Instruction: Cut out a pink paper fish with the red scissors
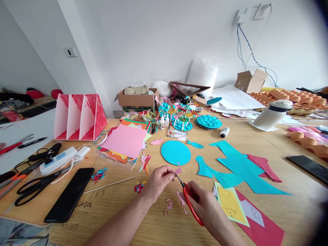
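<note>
Close in front of me, the fingertips of my left hand are pinched together at a small piece of pink paper, mostly hidden by the fingers. My right hand grips red-handled scissors, whose blade tips meet the left fingertips. Below the blades lie several pink paper scraps. A turquoise paper circle rests just beyond my hands, with a turquoise paper fish and a pink paper fish near it. Right of the scissors is a yellow sheet with a drawn fish.
Turquoise offcuts and red paper spread to the right. Pink sheets top a stack at left. A black phone, black scissors and a wooden stick lie left. Glue bottles and decorated turquoise discs stand behind.
</note>
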Action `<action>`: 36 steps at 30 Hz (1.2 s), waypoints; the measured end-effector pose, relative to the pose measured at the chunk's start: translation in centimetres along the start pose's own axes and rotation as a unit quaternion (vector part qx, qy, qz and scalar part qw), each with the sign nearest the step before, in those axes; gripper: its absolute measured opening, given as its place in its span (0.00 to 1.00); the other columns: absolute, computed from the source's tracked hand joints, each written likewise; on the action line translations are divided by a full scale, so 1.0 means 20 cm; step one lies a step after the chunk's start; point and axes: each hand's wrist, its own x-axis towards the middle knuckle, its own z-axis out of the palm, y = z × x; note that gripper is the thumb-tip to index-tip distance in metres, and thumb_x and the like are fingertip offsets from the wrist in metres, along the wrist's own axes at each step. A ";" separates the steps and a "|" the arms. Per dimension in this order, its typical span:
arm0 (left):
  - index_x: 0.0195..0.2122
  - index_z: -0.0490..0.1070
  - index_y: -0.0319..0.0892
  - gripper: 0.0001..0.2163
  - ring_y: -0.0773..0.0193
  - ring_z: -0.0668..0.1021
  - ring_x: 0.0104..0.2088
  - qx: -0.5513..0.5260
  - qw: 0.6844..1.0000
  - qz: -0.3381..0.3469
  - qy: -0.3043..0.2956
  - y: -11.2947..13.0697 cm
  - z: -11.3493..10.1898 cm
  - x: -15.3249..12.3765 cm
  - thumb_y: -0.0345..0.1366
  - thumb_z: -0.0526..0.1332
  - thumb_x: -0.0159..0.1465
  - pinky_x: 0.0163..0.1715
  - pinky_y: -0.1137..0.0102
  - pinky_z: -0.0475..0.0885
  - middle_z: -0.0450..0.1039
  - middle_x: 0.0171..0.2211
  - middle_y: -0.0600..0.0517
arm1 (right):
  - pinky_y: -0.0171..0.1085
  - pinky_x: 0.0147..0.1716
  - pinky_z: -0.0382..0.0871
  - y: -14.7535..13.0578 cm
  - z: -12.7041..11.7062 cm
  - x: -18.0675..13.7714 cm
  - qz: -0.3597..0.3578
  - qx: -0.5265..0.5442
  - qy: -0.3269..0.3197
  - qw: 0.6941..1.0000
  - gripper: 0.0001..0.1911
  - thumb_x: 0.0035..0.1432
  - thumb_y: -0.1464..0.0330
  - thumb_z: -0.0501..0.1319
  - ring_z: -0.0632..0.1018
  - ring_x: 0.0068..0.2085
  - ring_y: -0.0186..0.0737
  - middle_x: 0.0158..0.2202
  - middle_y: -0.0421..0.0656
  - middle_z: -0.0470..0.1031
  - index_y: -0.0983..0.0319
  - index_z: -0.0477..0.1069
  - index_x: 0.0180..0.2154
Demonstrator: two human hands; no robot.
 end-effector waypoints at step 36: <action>0.25 0.74 0.42 0.03 0.57 0.70 0.48 -0.384 0.917 -0.047 -0.101 0.00 0.00 -0.03 0.34 0.67 0.50 0.46 0.64 0.64 0.70 0.46 0.49 | 0.36 0.28 0.64 -0.15 0.23 0.10 0.081 0.382 0.178 0.903 0.13 0.43 0.65 0.65 0.69 0.27 0.37 0.24 0.37 0.68 0.59 0.62 0.29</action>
